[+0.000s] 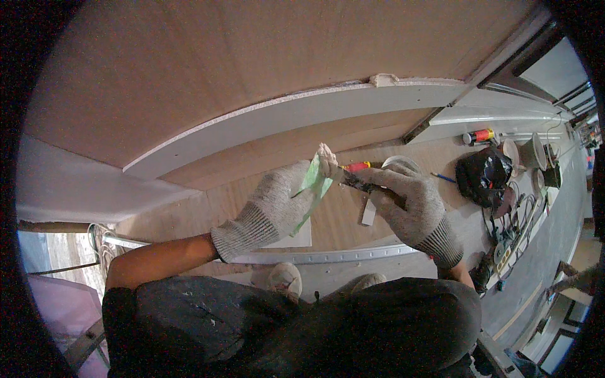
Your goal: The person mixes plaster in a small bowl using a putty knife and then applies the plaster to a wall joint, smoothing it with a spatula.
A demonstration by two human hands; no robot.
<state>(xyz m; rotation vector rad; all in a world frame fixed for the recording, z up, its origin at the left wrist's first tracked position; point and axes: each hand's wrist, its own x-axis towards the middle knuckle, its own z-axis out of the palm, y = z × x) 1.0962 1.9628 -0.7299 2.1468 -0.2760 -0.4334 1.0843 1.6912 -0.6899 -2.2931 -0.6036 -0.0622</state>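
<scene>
My left hand (271,205), in a grey knit glove, is closed around a flat light green piece (313,195) that tilts upward. Cream-coloured paste (326,157) sits on the upper end of that piece. My right hand (413,205), gloved the same way, grips a dark, paste-smeared tool that looks like a putty knife (357,181). Its tip meets the paste beside the green piece, and part of its handle is hidden by my fingers. Ahead of both hands runs a long white strip (302,113) along a brown panel, with a lump of paste (384,80) on its upper edge.
Below my hands lies a wood-toned surface with a red-and-yellow tube (356,167), a white tag (368,212) and a blue pencil (443,177). A perforated metal strip (328,255) crosses above my shoes. At right are a black plastic bag (484,176), buckets (535,151) and cables.
</scene>
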